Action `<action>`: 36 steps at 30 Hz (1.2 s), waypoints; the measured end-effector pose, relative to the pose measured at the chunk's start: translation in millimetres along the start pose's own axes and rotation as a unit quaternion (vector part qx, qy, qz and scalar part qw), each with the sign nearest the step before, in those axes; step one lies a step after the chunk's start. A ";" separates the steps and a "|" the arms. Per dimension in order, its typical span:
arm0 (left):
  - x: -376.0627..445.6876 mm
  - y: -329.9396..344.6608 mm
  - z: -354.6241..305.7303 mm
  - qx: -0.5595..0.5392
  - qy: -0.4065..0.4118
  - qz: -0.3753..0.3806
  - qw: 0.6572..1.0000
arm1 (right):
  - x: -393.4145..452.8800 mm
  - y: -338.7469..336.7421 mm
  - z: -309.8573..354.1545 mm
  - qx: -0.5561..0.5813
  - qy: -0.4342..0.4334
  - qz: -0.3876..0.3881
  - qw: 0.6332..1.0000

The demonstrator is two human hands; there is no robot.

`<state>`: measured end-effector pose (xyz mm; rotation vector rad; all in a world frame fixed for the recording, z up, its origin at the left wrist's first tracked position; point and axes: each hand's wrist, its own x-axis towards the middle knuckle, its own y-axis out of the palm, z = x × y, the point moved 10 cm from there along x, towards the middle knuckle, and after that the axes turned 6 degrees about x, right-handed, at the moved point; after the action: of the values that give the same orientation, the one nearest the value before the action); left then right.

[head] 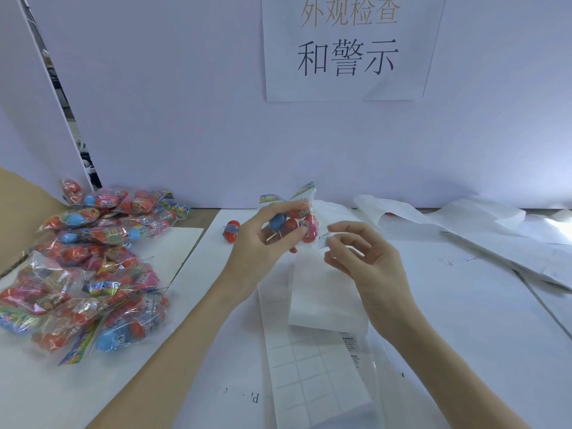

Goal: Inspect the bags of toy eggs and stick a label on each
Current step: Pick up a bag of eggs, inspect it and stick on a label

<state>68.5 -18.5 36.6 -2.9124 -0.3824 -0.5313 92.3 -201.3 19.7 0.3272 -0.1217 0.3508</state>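
Label about to meet the bag

The left hand (263, 233) grips the bag of toy eggs (294, 221) above the label sheet (309, 376); the right hand (359, 255) pinches a warning label (323, 241) just beside the bag. The slack film could crease the label or set it crooked.

So the white desk (464, 305) is covered in flat white paper sheets. A white partition wall (185, 119) runs along the back, with a white paper sign (346, 48) stuck on it, printed in big Chinese characters, top row tan, bottom row black. A pile of crumpled white backing paper (464, 218) sits at the far right, near the wall. Brown cardboard flap (21, 218) pokes in on the left edge. There's a dark gap (62, 97) between the wall panels at upper left, too blurry to make out.
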 end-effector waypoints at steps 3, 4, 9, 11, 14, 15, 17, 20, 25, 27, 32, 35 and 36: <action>-1.7 11.8 -0.2 0.032 0.005 0.035 0.999 | -0.3 -0.9 3.1 -0.008 -0.012 -0.004 1.000; -2.6 15.0 -0.2 0.043 0.007 0.043 0.998 | 0.0 -2.5 3.1 -0.009 -0.013 -0.012 1.000; -6.3 24.5 -1.4 0.043 0.012 0.061 0.997 | 1.0 -11.8 1.3 -0.012 -0.020 -0.055 0.998; -6.9 24.9 -0.2 0.027 0.008 0.062 0.998 | 1.4 -15.0 0.3 -0.003 -0.021 -0.065 0.998; -7.9 26.9 0.1 0.014 0.005 0.064 0.998 | 1.9 -17.5 -1.5 -0.003 -0.017 -0.073 0.997; -8.1 27.5 0.0 0.013 0.004 0.064 0.998 | 2.1 -18.1 -2.4 0.001 -0.015 -0.075 0.997; -8.3 28.4 0.4 0.007 0.001 0.063 0.998 | 2.1 -20.0 -4.0 0.012 -0.009 -0.080 0.997; -8.6 28.6 0.3 0.002 -0.001 0.060 0.998 | 1.7 -22.8 -7.7 0.023 0.005 -0.089 0.996; -9.7 30.8 -1.0 0.016 -0.004 0.059 0.998 | 0.9 -23.2 -13.5 0.050 0.027 -0.093 0.994; -10.5 31.8 -1.1 0.015 -0.005 0.060 0.998 | 0.8 -23.9 -15.2 0.064 0.034 -0.096 0.993; -9.1 29.5 -0.6 0.004 -0.003 0.044 0.999 | 1.8 -24.0 -16.8 0.069 0.036 -0.093 0.993; -8.6 26.5 -1.1 0.003 -0.001 0.021 1.000 | 2.0 -23.3 -17.1 0.062 0.034 -0.091 0.993; -8.6 25.9 -0.6 0.005 -0.001 0.017 1.000 | 1.9 -22.9 -17.2 0.058 0.034 -0.089 0.994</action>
<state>67.6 -45.2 31.2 -2.9046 -0.3337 -0.5194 103.3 -215.3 -2.9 0.4375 -0.0041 0.1921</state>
